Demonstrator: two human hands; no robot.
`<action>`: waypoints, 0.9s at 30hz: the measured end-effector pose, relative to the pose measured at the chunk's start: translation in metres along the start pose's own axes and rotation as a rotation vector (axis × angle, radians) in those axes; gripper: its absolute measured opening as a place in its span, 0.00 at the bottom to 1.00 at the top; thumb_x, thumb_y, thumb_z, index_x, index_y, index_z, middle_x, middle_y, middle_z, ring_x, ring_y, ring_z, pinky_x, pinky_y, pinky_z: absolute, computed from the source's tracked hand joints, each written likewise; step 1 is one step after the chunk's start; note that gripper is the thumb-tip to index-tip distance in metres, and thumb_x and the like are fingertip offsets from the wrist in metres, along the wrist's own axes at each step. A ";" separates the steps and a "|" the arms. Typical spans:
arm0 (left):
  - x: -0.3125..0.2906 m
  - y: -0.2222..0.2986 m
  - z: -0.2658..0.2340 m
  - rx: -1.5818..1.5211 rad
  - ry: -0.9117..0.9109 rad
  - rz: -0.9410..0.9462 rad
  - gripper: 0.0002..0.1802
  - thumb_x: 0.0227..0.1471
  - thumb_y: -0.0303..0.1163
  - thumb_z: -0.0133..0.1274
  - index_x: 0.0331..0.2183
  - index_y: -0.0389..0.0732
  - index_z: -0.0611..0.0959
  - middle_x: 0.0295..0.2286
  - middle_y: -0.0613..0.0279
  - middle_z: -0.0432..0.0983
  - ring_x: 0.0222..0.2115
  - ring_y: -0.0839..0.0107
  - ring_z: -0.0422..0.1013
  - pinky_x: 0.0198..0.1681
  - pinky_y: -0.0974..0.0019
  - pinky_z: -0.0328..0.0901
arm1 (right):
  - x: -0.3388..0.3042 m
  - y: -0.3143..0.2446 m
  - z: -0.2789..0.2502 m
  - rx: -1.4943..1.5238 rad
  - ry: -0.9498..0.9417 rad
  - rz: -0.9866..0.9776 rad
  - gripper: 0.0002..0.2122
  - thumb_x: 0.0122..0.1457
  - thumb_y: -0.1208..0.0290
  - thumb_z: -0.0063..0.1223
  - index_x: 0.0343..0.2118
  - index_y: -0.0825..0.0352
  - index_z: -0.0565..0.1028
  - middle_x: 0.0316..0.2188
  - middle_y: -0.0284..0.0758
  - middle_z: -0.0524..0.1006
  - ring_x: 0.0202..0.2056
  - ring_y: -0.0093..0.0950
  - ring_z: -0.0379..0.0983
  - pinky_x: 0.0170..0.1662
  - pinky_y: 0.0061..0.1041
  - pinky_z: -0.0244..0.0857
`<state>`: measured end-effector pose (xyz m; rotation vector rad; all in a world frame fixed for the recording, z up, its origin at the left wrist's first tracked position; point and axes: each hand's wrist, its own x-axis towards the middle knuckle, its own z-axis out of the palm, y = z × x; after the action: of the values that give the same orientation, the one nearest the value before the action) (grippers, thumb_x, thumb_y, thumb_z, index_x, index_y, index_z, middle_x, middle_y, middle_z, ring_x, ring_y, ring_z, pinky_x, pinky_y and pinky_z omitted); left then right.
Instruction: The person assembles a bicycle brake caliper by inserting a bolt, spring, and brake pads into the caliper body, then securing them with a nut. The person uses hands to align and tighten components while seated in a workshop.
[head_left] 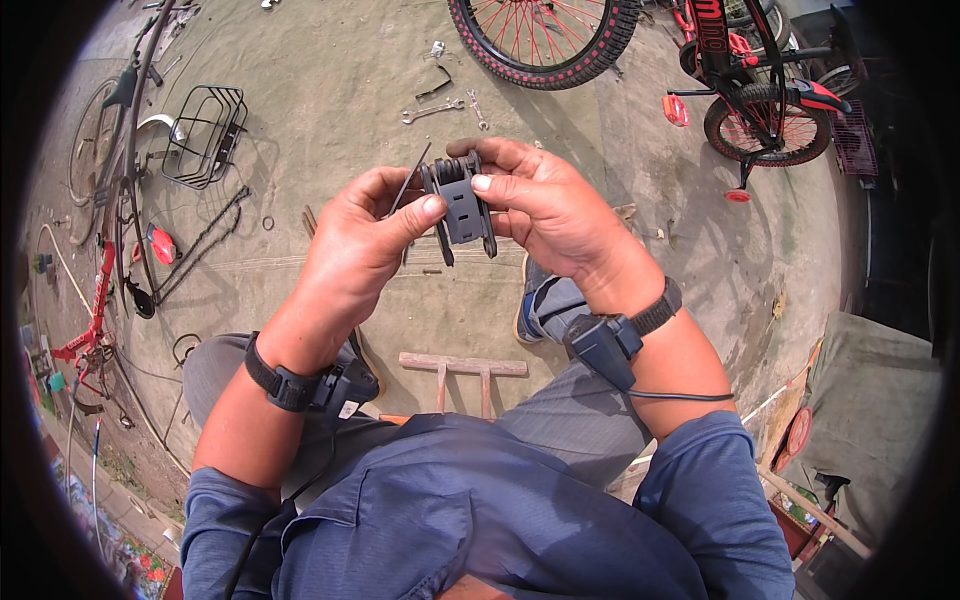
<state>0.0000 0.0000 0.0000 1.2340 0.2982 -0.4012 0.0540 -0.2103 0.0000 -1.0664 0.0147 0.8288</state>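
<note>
A dark grey slotted bike part [463, 212] is held up between my two hands at the middle of the view. It has black side plates and ribbed round pieces along its top; its exact kind cannot be made out. My left hand [362, 228] grips its left side, thumb pressed on the edge of the slotted face. A thin dark rod [413, 176] slants up past that side, by the left fingers. On the right, my right hand [555, 205] pinches the part, with its thumb on the front and dirty fingertips behind the top. Some fingers are hidden behind the part.
Beyond my hands, wrenches [433, 111] lie on the green ground sheet [330, 100]. A bicycle wheel [545, 38] with red spokes stands at the far side. Leftward are a black wire basket [205, 137] and a chain [205, 240]. A wooden frame [463, 366] lies between my legs.
</note>
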 end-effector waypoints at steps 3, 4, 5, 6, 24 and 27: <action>0.001 0.001 0.001 -0.020 -0.011 0.022 0.25 0.54 0.35 0.66 0.49 0.32 0.77 0.39 0.61 0.78 0.39 0.78 0.72 0.45 0.71 0.67 | 0.002 -0.001 0.001 0.018 -0.005 -0.040 0.16 0.63 0.73 0.53 0.55 0.65 0.73 0.45 0.30 0.77 0.47 0.23 0.74 0.48 0.30 0.72; 0.001 0.001 0.001 -0.025 -0.013 0.021 0.25 0.54 0.34 0.66 0.49 0.31 0.77 0.39 0.61 0.78 0.39 0.78 0.72 0.45 0.71 0.67 | 0.002 -0.001 0.001 0.019 -0.001 -0.042 0.16 0.63 0.74 0.52 0.55 0.65 0.73 0.44 0.30 0.77 0.47 0.23 0.74 0.48 0.30 0.72; 0.001 0.001 0.001 -0.030 -0.012 0.021 0.25 0.54 0.34 0.66 0.49 0.32 0.77 0.39 0.61 0.78 0.39 0.78 0.72 0.45 0.71 0.67 | 0.001 -0.001 0.001 0.022 -0.005 -0.050 0.16 0.63 0.74 0.52 0.54 0.65 0.73 0.44 0.30 0.77 0.46 0.23 0.74 0.48 0.30 0.72; 0.002 0.001 0.001 -0.035 -0.012 0.021 0.25 0.54 0.34 0.66 0.49 0.32 0.77 0.39 0.61 0.78 0.40 0.77 0.72 0.45 0.71 0.67 | 0.001 -0.001 0.001 0.024 0.002 -0.041 0.16 0.63 0.74 0.52 0.54 0.65 0.73 0.44 0.30 0.77 0.47 0.24 0.74 0.48 0.30 0.72; 0.003 -0.007 0.000 -0.021 0.088 0.146 0.20 0.56 0.31 0.63 0.48 0.33 0.79 0.39 0.61 0.80 0.40 0.78 0.73 0.47 0.71 0.67 | 0.001 0.007 0.008 0.090 0.000 -0.083 0.16 0.65 0.73 0.51 0.56 0.65 0.71 0.48 0.31 0.77 0.50 0.24 0.73 0.52 0.33 0.70; 0.003 -0.009 0.000 0.006 0.098 0.175 0.19 0.56 0.30 0.64 0.47 0.34 0.80 0.39 0.62 0.79 0.41 0.77 0.73 0.47 0.71 0.68 | 0.000 0.008 0.009 0.105 -0.004 -0.078 0.18 0.66 0.73 0.50 0.58 0.66 0.71 0.49 0.31 0.76 0.50 0.23 0.72 0.52 0.33 0.70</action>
<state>-0.0017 -0.0025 -0.0089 1.2769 0.2703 -0.1911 0.0455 -0.2014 -0.0017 -0.9610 0.0130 0.7521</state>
